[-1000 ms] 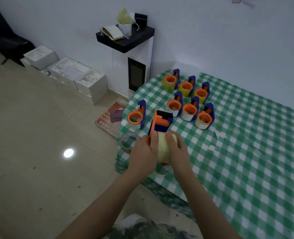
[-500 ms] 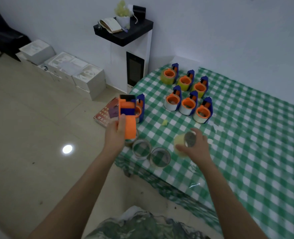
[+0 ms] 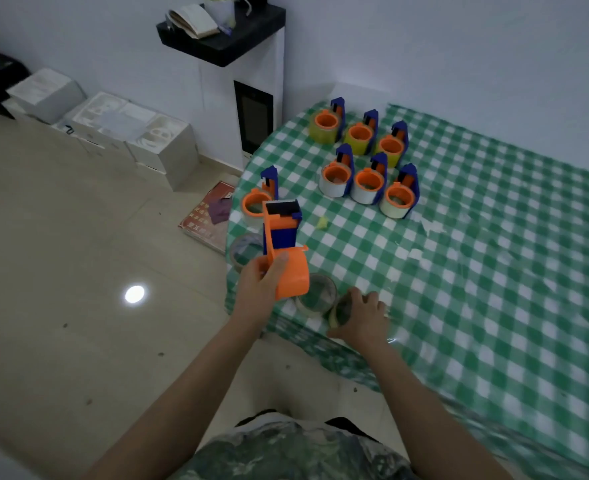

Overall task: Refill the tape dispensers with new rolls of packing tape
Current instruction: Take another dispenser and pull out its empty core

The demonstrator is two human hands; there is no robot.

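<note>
Left fingers [image 3: 278, 270]: clenched round the rounded orange end of a tape dispenser [image 3: 284, 244]. You hold it up over the table's left edge, with its black cutter end pointing away from you.
Right fingers [image 3: 357, 296]: curled over a yellowish tape roll [image 3: 341, 312], grasping it where it rests on the table [image 3: 476, 289], just right of your left fingers.
Clear tape roll [image 3: 315, 296]: flat on the checked cloth between your two sets of fingers. You cannot tell whether it touches the yellowish roll.
Third roll [image 3: 246, 249]: flat at the table edge, just beyond your left fingers, partly behind the dispenser you hold.
Single loaded dispenser [image 3: 256, 202]: standing farther beyond your left fingers.
Six loaded dispensers [image 3: 367, 183]: two rows of three, well beyond your right fingers. The back row carries yellow rolls, the front row pale ones.
Yellow scrap [image 3: 322, 222]: on the cloth between the held dispenser and those rows.
Floor [image 3: 78, 306]: left of your left fingers, with white boxes [image 3: 113, 126] along the wall.
</note>
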